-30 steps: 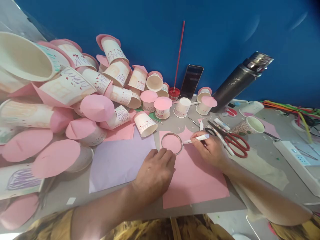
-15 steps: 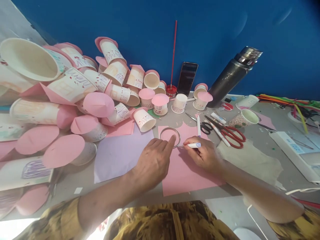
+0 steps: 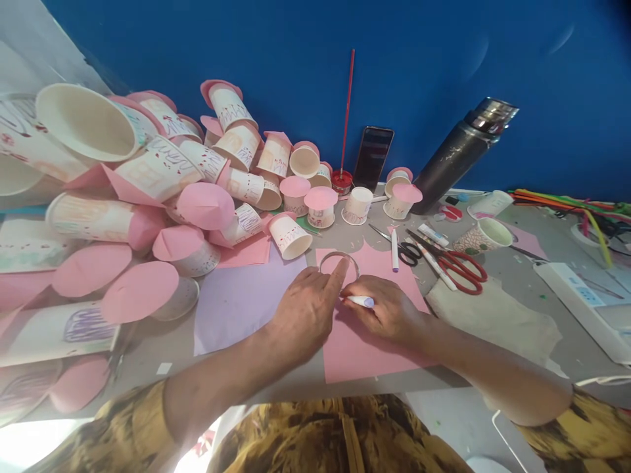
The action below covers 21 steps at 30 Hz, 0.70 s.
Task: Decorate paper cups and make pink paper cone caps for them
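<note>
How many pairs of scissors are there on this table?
2 clearly visible: black-handled scissors by the pink paper's right edge, and red-handled scissors farther right. Others may be hidden.

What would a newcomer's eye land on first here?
Probably the pile of white cups with pink tops crowding the left side. Next, the dark flask by the blue wall, at right. At centre, the left hand is at a metal ring, the right hand holding a marker.
</note>
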Motion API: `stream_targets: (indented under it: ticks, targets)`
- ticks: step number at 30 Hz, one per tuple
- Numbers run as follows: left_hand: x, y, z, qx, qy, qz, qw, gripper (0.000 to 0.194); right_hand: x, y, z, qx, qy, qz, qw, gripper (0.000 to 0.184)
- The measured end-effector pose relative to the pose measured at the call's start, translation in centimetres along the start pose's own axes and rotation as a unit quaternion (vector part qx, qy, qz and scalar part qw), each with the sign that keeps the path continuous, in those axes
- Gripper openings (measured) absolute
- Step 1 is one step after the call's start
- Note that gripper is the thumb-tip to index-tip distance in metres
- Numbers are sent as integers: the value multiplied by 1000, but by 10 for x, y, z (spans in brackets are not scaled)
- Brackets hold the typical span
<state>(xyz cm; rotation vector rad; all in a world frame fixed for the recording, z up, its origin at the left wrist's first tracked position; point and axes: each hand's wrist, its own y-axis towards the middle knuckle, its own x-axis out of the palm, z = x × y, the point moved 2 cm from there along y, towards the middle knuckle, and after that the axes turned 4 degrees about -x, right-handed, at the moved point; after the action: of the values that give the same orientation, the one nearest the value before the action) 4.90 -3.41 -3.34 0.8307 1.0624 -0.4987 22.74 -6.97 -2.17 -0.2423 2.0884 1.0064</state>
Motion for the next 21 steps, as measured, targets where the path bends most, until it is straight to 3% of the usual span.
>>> stream_targets:
  ticks: [4,7,10,14,18,21]
  targets:
    - [-5,2,2,-27,-14,-42,999,71,-33,-1,4,106,-17,5,994,15]
    - [-15,6,9,-32,14,-93,995,48,-72,5,12,213,-81,68,971,17]
    - [-26,9,18,-30,65,-140,988,26,-93,21,18,245,-77,95,962,19]
    - [-29,12,34,-6,110,-221,969,27,-82,50,17,222,-28,46,974,18]
    - [-20,14,56,-47,157,-287,944,36,-56,79,14,191,51,-52,979,20]
    - [-16,16,74,-50,167,-303,937,44,-37,99,14,161,74,-130,976,24]
